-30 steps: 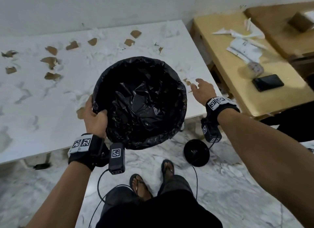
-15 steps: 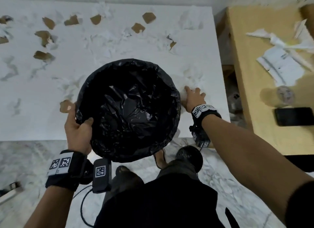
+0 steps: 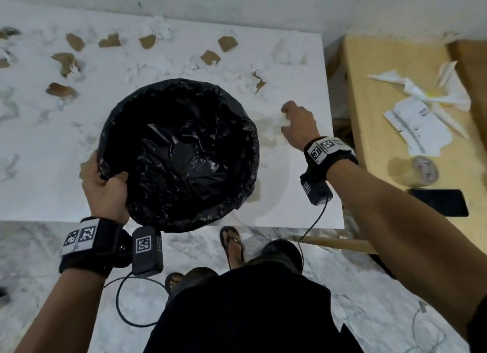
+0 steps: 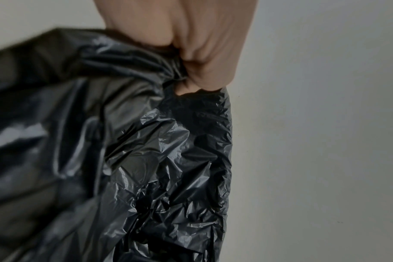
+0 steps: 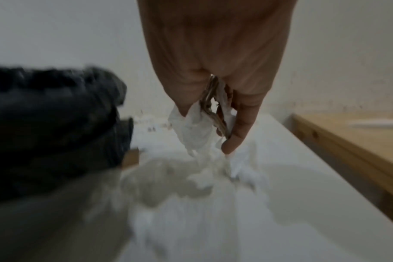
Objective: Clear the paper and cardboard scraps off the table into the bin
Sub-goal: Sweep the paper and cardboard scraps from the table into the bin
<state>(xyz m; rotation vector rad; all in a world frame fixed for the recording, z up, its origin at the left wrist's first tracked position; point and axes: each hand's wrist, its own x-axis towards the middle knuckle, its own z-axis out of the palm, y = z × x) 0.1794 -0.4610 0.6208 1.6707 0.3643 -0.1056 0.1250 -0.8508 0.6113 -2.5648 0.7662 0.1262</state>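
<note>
Over white table (image 3: 303, 200), hands grip crumpled paper (image 5: 198, 127), crinkly bin (image 3: 179, 152).

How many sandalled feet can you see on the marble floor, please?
2: one black-sandalled foot just below the white table's near edge, and a second sandalled foot nearer the camera, mostly hidden by dark clothing.

Black-lined bin (image 3: 179, 152) above white table (image 3: 297, 194), torn paper and cardboard scraps (image 3: 209, 57) scattered behind.
</note>
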